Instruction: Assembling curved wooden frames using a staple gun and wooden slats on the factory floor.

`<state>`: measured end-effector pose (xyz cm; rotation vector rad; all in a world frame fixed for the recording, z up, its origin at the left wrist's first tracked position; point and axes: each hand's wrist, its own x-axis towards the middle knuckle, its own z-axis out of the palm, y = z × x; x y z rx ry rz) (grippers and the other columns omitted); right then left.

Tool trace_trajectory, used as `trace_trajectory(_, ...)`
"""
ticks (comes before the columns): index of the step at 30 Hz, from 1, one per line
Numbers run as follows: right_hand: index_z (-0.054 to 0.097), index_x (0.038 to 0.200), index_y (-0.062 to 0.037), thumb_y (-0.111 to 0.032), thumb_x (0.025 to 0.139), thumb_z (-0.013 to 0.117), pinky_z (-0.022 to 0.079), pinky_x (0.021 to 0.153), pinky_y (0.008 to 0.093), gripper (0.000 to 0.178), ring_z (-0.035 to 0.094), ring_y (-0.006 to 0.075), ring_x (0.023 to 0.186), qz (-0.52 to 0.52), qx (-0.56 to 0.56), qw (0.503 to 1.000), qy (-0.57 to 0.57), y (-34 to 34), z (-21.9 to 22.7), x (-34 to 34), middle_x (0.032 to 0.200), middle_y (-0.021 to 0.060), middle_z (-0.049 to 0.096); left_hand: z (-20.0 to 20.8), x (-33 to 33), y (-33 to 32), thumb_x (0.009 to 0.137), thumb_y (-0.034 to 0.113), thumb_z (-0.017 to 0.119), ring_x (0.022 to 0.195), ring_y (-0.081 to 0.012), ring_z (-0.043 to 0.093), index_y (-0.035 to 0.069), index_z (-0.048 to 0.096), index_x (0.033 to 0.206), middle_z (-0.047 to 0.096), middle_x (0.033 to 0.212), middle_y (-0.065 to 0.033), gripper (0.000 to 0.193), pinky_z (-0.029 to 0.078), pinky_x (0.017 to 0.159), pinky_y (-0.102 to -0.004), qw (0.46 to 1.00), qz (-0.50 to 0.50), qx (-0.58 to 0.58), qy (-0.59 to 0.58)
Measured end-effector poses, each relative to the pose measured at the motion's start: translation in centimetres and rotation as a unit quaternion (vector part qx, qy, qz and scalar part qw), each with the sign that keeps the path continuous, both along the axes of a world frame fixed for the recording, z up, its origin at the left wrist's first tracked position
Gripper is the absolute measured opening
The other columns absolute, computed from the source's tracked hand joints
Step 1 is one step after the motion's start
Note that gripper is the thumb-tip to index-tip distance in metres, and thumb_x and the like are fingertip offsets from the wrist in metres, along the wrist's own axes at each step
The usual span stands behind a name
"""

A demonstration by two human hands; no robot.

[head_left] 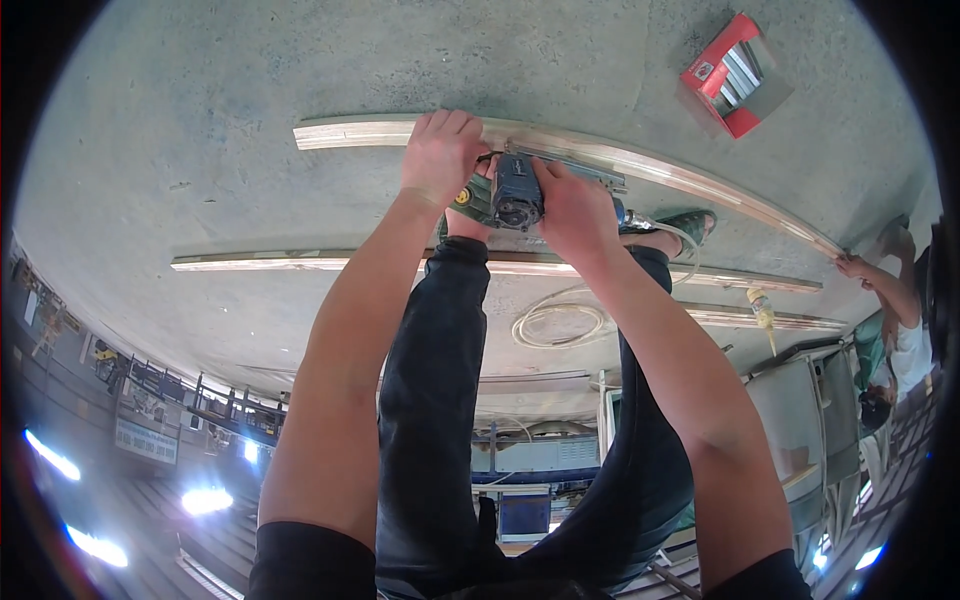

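Observation:
My right hand [580, 208] is closed round a dark air nail gun [517, 190], whose nose rests at the long wooden strip [640, 160] on the floor. A pale air hose [686, 238] runs from the tool's right end. Just left of the tool, my left hand [443, 150] is closed over the same strip, its fingers bent across the far edge. The strip looks like thin pieces laid together. At its right end a co-worker's hands [855, 268] touch it. Where the nail gun meets the wood is partly hidden by the tool and my hands.
An opened red box [735, 75] of metal nail strips lies at the far right. Nearer me are another wooden strip [250, 262], a shorter one [760, 317], the coiled hose [560, 322] and a yellowish glue bottle [762, 308]. My sandalled feet stand between the strips.

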<state>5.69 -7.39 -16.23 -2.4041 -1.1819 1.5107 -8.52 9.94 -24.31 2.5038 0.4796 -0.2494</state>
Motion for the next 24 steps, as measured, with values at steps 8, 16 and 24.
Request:
trace_trajectory(8,0.06,0.146,-0.008,-0.011,0.083,0.073,0.058,0.085,0.049,0.065,0.072,0.0402,0.099,-0.041,0.062,0.997,0.012,-3.9,4.9,1.6,0.122,0.0115,0.07,0.7,0.4,0.3,0.079,0.019,0.083,0.105,-0.0269,0.066,0.01,0.071,0.107,0.069,0.108,-0.0046,0.032,0.052,0.094,-0.042,1.0,-0.013,-0.014,0.023)
trace_trajectory(16,0.061,0.147,-0.009,-0.013,0.08,0.075,0.059,0.086,0.0466,0.069,0.07,0.0402,0.102,-0.145,0.023,0.989,0.016,-14.1,11.4,5.1,0.124,0.0111,0.069,2.4,3.8,-1.1,0.074,0.024,0.087,0.111,-0.0281,0.063,0.012,0.069,0.119,0.065,0.114,-0.0052,0.05,0.051,0.094,-0.0439,0.985,-0.105,0.009,0.134)
trace_trajectory(24,0.063,0.145,-0.0103,-0.002,0.074,0.077,0.06,0.086,0.0477,0.074,0.07,0.0412,0.107,-0.297,0.053,0.953,0.023,-21.4,12.7,7.7,0.13,0.0114,0.068,2.6,11.6,-9.9,0.081,0.027,0.085,0.114,-0.0298,0.061,0.012,0.068,0.121,0.063,0.118,-0.0073,0.047,0.051,0.098,-0.0449,0.976,-0.142,-0.018,0.165)
